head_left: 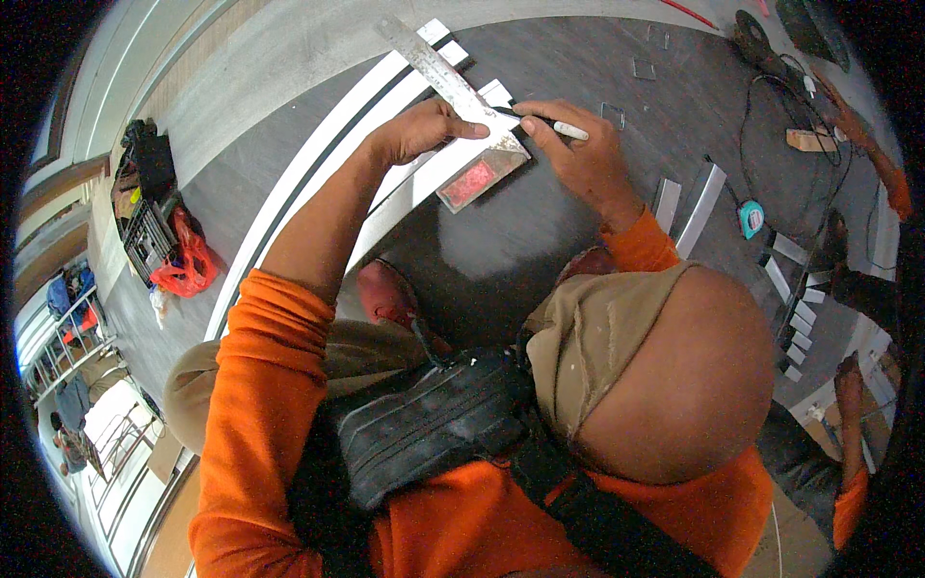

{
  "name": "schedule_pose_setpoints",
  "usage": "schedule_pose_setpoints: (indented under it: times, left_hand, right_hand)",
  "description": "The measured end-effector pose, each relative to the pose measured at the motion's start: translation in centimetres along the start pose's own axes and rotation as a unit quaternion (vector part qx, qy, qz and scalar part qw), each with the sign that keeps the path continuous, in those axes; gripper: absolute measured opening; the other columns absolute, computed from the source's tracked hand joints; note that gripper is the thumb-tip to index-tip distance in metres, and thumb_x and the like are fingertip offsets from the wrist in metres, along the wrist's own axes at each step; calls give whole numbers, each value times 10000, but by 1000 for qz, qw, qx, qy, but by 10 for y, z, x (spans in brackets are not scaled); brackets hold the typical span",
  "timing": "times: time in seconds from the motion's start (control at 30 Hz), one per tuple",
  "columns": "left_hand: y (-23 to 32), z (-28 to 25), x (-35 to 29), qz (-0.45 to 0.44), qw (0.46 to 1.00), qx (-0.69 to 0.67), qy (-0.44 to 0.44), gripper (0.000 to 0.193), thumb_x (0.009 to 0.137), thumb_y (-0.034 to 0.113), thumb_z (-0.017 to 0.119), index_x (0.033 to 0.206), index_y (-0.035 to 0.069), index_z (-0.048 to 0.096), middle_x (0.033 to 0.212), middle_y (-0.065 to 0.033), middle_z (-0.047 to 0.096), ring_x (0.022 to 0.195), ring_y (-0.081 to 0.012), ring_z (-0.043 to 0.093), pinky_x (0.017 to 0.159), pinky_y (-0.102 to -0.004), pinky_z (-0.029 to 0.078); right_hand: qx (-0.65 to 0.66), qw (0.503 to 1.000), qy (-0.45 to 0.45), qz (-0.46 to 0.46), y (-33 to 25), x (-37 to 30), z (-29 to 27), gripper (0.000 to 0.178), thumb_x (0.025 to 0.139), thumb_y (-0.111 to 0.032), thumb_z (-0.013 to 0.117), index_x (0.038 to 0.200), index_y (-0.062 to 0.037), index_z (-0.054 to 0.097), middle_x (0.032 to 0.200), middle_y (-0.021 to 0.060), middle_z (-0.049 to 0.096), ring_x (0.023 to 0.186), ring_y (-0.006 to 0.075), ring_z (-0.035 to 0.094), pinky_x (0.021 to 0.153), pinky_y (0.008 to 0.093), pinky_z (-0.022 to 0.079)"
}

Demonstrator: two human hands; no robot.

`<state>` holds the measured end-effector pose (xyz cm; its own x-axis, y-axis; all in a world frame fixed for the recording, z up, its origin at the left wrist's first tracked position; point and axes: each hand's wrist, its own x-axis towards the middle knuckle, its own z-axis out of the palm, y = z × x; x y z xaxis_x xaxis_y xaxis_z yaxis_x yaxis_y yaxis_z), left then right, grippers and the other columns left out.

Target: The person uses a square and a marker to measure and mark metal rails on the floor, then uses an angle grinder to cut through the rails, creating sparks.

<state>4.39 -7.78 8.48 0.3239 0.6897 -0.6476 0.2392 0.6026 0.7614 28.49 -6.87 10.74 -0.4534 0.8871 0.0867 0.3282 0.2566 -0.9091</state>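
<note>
My left hand is closed on a worn metal try square, its thumb pressed down near the corner. The square lies slantwise across long white strips with a dark line between them, and its thick stock carries a red patch. In my right hand is a white marker pen, pinched between thumb and fingers. Its dark front end points left, by the square's blade and the end of a white strip. My left fingers are partly hidden behind the hand.
Right of me lie short white offcuts, two longer white pieces, a teal tape measure, a wood block and a cable. Another person's hand shows there. A red plastic bag and black crate stand left.
</note>
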Motion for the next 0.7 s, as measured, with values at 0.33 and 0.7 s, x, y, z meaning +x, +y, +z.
schedule_pose_setpoints:
  times: [0.33, 0.7]
  left_hand:
    - [-1, -2, 1, -21, 998, 55, 8, 356, 878, 257, 721, 1152, 32, 682, 1006, -29, 696, 869, -128, 586, 773, -266, 449]
    - [-27, -10, 20, 39, 999, -4, -20, 347, 879, 236, 722, 1144, 16, 683, 955, -10, 699, 769, -94, 561, 669, -230, 427]
  right_hand:
    - [-25, 999, 3, -37, 5, 4, 1, 213, 888, -256, 681, 1033, -110, 732, 966, 115, 716, 868, 291, 698, 758, 360, 540]
    - [-29, 999, -28, -11, 1, 4, -4, 187, 917, -147, 646, 1058, -49, 719, 1014, 111, 724, 918, 193, 689, 808, 301, 522]
